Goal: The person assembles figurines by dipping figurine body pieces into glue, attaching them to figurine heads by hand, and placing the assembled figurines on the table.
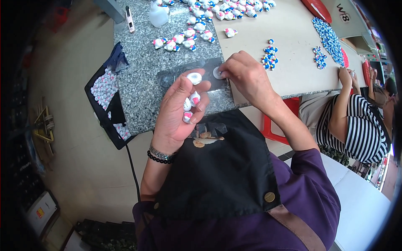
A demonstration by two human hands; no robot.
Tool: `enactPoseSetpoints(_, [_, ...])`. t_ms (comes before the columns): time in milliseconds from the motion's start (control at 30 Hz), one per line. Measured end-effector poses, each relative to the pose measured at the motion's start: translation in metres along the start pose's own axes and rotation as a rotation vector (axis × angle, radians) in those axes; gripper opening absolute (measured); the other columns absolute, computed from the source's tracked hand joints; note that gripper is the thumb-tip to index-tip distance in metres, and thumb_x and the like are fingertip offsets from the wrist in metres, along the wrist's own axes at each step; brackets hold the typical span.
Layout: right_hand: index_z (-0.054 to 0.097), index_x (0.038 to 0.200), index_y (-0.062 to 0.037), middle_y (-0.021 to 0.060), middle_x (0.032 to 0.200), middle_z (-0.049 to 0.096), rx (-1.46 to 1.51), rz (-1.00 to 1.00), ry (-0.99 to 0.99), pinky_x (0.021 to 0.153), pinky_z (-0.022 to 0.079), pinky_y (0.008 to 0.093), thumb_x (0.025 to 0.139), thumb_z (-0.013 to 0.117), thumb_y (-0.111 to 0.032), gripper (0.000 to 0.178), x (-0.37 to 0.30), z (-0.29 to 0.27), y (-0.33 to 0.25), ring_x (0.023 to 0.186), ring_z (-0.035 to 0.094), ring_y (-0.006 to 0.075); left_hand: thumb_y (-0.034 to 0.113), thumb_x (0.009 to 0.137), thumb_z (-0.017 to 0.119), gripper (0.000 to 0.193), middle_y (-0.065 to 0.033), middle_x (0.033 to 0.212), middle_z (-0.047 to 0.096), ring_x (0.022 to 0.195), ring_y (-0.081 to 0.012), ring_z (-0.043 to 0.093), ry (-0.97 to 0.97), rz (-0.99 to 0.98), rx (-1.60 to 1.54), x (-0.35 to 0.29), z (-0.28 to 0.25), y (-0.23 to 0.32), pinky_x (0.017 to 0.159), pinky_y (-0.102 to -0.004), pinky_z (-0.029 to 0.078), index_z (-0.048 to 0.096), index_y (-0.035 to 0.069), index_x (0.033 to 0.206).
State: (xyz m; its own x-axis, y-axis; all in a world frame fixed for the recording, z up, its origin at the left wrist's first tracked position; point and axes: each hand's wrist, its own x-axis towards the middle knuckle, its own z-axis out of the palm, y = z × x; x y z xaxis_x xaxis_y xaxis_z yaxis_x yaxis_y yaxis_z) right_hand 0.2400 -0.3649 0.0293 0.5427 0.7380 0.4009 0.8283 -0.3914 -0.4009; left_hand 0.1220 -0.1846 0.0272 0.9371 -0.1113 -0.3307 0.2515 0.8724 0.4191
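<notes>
My left hand [172, 111] is cupped palm up over the near edge of the speckled worktop, its fingers curled round several small white pieces [195, 99], some with pink patches. One white oval piece [194, 78] is held up at the thumb and fingertips, showing a pale hollow or flat face. To the right, my right hand [248, 77] pinches the edge of a thin, round, whitish disc [217, 73]. That disc is over a dark, glossy sheet [171, 74] on the worktop, partly behind my left hand. Whether it touches the sheet, I cannot tell.
Many white, pink and blue figures [228, 15] cover the far worktop, near a squeeze bottle [158, 16] and a pen-like tool [130, 19]. Left of the worktop hangs a dark bag [97, 106] of white-and-pink pieces. Blue-and-white pieces [328, 37] lie right; a striped-shirted co-worker [356, 125] sits there.
</notes>
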Motion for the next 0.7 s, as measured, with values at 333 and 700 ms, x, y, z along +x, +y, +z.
enactPoseSetpoints(333, [0.068,0.084,0.0024,0.0052,0.079,0.067,0.885,0.396,0.276,0.063,0.051,0.0255,0.079,0.071,0.002,0.006,0.011,-0.01,-0.039,0.072,0.063,0.0122,0.04,0.086,0.068,0.046,-0.0035,0.084,0.059,0.06,-0.0068,0.052,0.016,0.152,0.306,0.009,0.008,-0.012,0.041,-0.0178,0.036,0.054,0.003,0.111])
enactPoseSetpoints(700, [0.069,0.083,-0.0003,0.0063,0.074,0.063,0.452,0.1,0.239,0.062,0.049,0.0292,0.066,0.078,-0.003,0.019,0.008,-0.011,-0.04,0.071,0.061,0.0193,0.03,0.083,0.074,0.039,-0.0025,0.075,0.057,0.056,-0.0064,0.052,-0.018,0.232,0.455,0.011,0.008,-0.011,0.04,-0.0163,0.037,0.052,0.003,0.099])
